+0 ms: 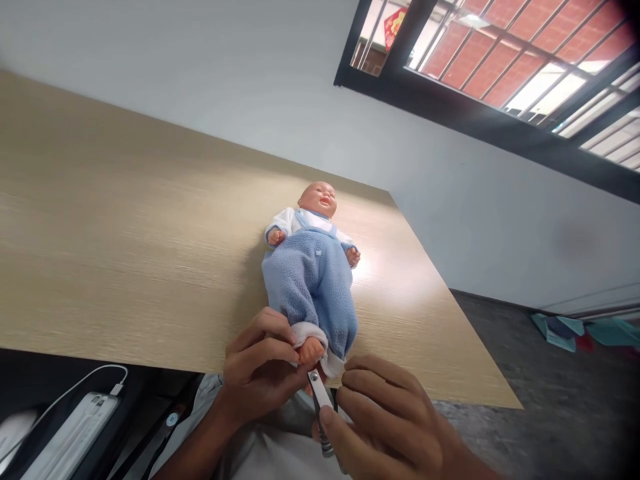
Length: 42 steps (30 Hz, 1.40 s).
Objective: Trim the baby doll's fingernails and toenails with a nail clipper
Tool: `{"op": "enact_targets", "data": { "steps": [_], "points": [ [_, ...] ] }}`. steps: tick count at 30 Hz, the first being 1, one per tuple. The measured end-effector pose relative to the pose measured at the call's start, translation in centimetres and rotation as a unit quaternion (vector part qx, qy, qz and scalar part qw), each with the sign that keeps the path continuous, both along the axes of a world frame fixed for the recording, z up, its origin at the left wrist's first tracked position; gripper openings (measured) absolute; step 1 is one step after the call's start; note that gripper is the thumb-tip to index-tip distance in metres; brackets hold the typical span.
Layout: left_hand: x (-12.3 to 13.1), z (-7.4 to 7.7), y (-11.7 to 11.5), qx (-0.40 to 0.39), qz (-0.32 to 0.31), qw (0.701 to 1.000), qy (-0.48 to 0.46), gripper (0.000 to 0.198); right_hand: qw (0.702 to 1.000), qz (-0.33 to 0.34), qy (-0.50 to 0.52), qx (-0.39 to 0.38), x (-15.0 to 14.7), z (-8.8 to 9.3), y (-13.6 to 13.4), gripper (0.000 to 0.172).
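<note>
A baby doll (313,267) in blue fleece overalls and a white top lies on its back on the wooden table (150,253), feet toward me. My left hand (265,360) is closed around the doll's bare foot (311,349), just below its white cuff. Between the thumb and fingers of my right hand (385,413) is a silver nail clipper (320,393). The clipper's jaw end is close beside the doll's toes; whether it touches them I cannot tell. The other leg's white cuff (333,363) hangs by the table's front edge.
At the lower left, a white power bank (75,433) with a plugged-in white cable (75,387) lies on a dark surface. A grey wall (225,73) and a barred window (500,60) stand behind the table. Teal items (560,331) lie on the dark floor at right.
</note>
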<state>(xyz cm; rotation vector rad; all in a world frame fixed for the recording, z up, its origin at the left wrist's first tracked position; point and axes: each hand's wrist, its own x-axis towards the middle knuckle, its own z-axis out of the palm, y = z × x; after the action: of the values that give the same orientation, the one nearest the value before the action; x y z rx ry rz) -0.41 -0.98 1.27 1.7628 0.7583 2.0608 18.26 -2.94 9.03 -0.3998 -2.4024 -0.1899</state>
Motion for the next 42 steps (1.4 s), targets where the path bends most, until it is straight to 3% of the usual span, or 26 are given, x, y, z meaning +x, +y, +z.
{"op": "enact_targets", "data": {
  "steps": [17,26,35,42],
  "points": [
    [-0.2,-0.6,0.0,-0.004,-0.009,1.000,0.006,0.022,0.999,-0.001,0.001,0.035,-1.2,-0.4,0.5,0.021],
    [0.2,-0.3,-0.2,-0.030,0.020,0.999,0.000,0.015,0.997,-0.034,-0.061,0.027,-1.6,0.1,-0.2,0.017],
    [0.0,-1.2,0.1,-0.010,0.010,1.000,0.000,0.016,0.995,-0.028,-0.094,0.025,-1.8,0.8,-0.2,0.022],
    [0.1,-0.7,0.0,-0.011,0.002,1.000,-0.003,0.021,0.997,-0.038,-0.061,0.012,-1.3,-0.3,-0.7,0.014]
  ]
}}
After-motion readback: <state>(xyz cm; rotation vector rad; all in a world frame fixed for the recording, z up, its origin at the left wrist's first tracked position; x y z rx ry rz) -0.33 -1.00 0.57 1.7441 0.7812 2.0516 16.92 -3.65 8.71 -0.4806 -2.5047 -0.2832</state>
